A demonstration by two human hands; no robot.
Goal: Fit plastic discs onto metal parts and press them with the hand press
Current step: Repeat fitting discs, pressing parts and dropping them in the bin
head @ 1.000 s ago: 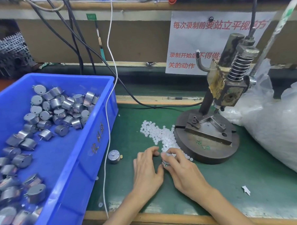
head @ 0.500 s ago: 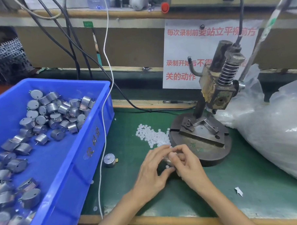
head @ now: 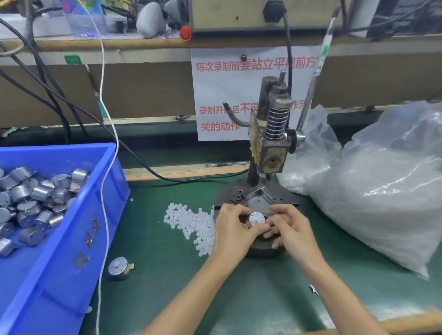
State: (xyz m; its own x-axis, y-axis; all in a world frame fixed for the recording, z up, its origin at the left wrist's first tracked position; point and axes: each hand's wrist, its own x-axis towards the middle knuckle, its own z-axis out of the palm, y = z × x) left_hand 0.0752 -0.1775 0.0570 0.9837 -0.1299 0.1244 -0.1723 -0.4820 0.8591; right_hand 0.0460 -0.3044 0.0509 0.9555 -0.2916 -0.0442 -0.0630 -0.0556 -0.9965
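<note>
While over the press [head: 272, 150], left fingers [head: 235, 211], right fingers [head: 280, 209] curled round metal part [head: 257, 218]

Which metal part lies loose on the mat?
The metal part beside the blue bin; others lie inside it, another held by left hand and right hand.

Factory assembly bench: green mat [head: 271, 299], hand press [head: 272, 144] at centre, blue bin [head: 66, 237] of metal parts [head: 26, 198] left, bagged stock [head: 393, 185] right, cables, posted notice [head: 226, 91] far wall.
</note>
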